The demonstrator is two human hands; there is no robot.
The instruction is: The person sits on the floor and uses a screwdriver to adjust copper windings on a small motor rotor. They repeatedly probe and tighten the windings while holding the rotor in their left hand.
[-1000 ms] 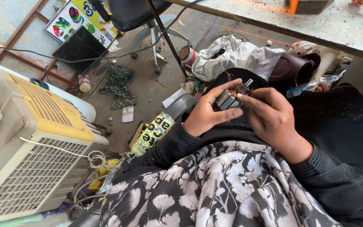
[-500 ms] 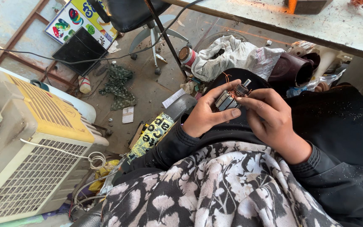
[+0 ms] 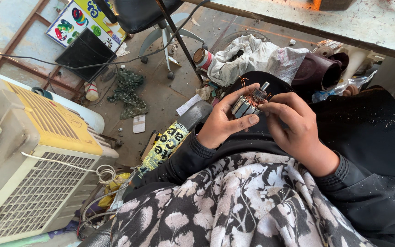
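Closely Held: Both Hands on a Small Motor Armature

Plainly, the work sat in the person's lap, and everything else lay around that small motor armature [image 3: 248, 103]. It was held above the dark sleeves, on the near side of the counter [image 3: 344, 20], with its shaft end pointing up and away and copper wire showing at its top.

To my eye, such fine wire wanted a steady core and small, light finger moves, with no hard tugging on the strands.

The left hand [image 3: 227, 120] had its grip closed around the armature's body, thumb laid across the near side and fingers wrapped behind. The right hand [image 3: 293, 126] had its grip pinched nearly shut at the armature's upper end, fingertips touching the copper wire there; whether a loose strand was caught between them I could not tell.

Left of the armature stood a cream and yellow air cooler [image 3: 37, 155]. Beyond it lay a crumpled white cloth [image 3: 248, 57], and a black chair [image 3: 147, 11] stood farther off.
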